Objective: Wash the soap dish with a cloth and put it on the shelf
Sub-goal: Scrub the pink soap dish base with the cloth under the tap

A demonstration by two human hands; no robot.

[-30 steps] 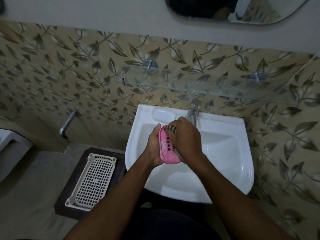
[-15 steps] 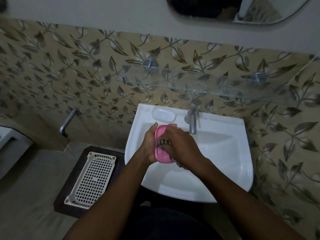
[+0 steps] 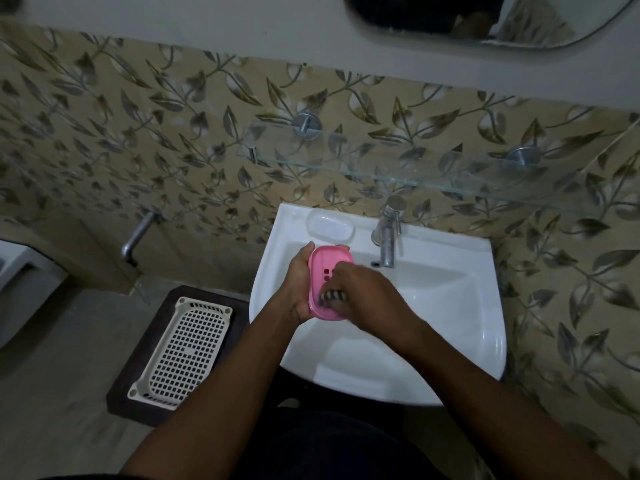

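A pink soap dish point(image 3: 327, 263) with drain slots is held upright over the white sink point(image 3: 450, 306). My left hand point(image 3: 298, 285) grips it from the left side, fingers curled round its back. My right hand point(image 3: 363, 299) presses a dark striped cloth point(image 3: 330, 296) against the lower part of the dish, fingers curled over the cloth. A clear glass shelf point(image 3: 415, 174) on two metal pegs runs along the wall above the sink.
A metal tap point(image 3: 389, 237) stands at the back of the sink beside a moulded soap recess point(image 3: 330, 226). Left of the sink, a white perforated basket point(image 3: 183, 351) lies on a dark stool. A wall tap point(image 3: 138, 233) sticks out at left; a mirror point(image 3: 485, 19) hangs above.
My right hand with the cloth has slid down from the top of the dish to its lower part. More of the pink dish's upper face shows now.
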